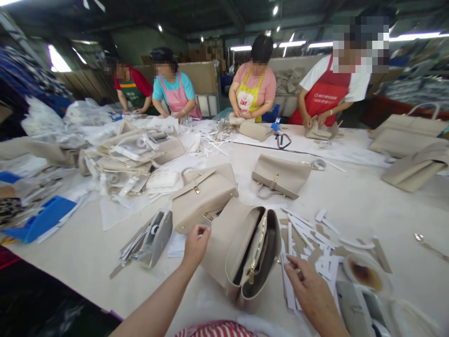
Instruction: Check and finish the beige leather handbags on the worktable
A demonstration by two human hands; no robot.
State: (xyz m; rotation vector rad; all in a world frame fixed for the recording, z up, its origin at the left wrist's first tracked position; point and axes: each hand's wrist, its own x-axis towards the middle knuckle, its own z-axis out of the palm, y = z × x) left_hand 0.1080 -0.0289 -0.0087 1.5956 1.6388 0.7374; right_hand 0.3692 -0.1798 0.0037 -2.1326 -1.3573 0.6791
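A beige handbag (219, 252) stands in front of me, its mouth gaping and a gold zipper (260, 243) showing along an inner pocket. At its left side is my left hand (197, 243), fingers curled into a pinch; what they hold, if anything, is too small to make out. My right hand (310, 288) hovers by the bag's right edge, thumb and fingers apart with nothing between them. Just behind, another beige handbag (203, 196) with a gold clasp lies tilted. White paper strips (324, 262) are scattered beside my right hand.
A grey holder (157, 241) with strips stands left, near a blue tray (45, 217). Bag parts are piled (129, 154) behind. Another beige bag (280, 175) lies mid-table. A brown-stained dish (365, 274) sits right. Several co-workers work across the table (351, 192).
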